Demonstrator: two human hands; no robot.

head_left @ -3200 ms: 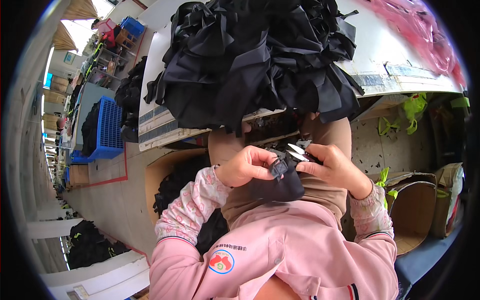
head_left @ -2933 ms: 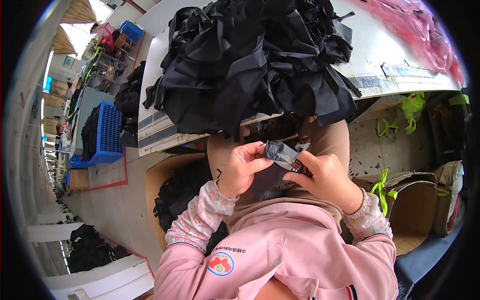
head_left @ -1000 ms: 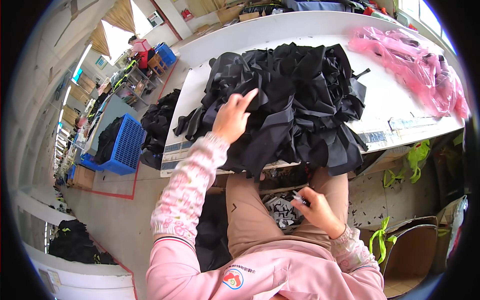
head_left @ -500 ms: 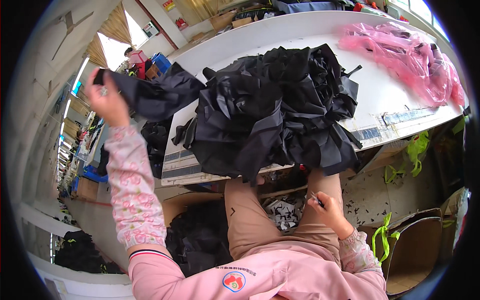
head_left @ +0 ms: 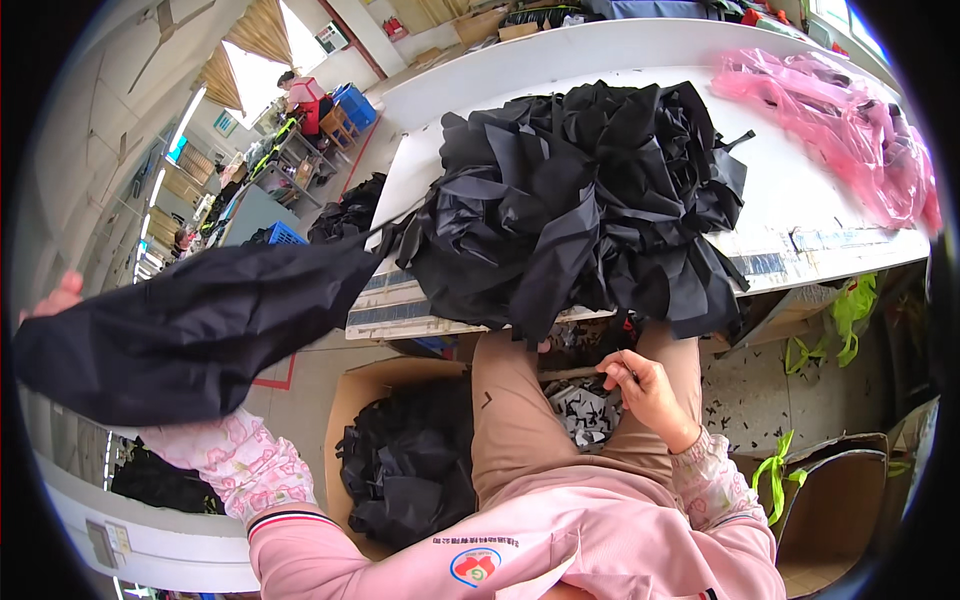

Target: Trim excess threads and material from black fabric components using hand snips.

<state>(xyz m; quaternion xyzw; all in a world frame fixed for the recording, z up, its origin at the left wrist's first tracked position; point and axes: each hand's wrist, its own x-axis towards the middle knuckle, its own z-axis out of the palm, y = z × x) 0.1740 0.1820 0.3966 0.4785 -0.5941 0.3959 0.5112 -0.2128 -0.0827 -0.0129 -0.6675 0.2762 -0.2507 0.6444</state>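
Note:
My left hand [head_left: 58, 298] is out at the far left, closed on the edge of a black fabric piece [head_left: 190, 325]. The cloth stretches from that hand toward the table and covers most of the hand and wrist. A big crumpled heap of black fabric pieces [head_left: 570, 200] lies on the white table [head_left: 800, 170] before me, some hanging over its front edge. Above my right thigh, my right hand [head_left: 645, 395] is closed around small thread snips, which its fingers almost wholly hide.
Pink plastic bag [head_left: 820, 130] at the table's right. By my left leg stands a cardboard box [head_left: 350, 400] holding black fabric; black and white scraps [head_left: 585, 412] lie between my legs. An open carton [head_left: 830, 510] with a green tie is at right. Another person [head_left: 305, 95] sits far left.
My left hand has swung down and outward to the left, drawing the black fabric piece away from the heap. My right hand has turned, so the snips show less.

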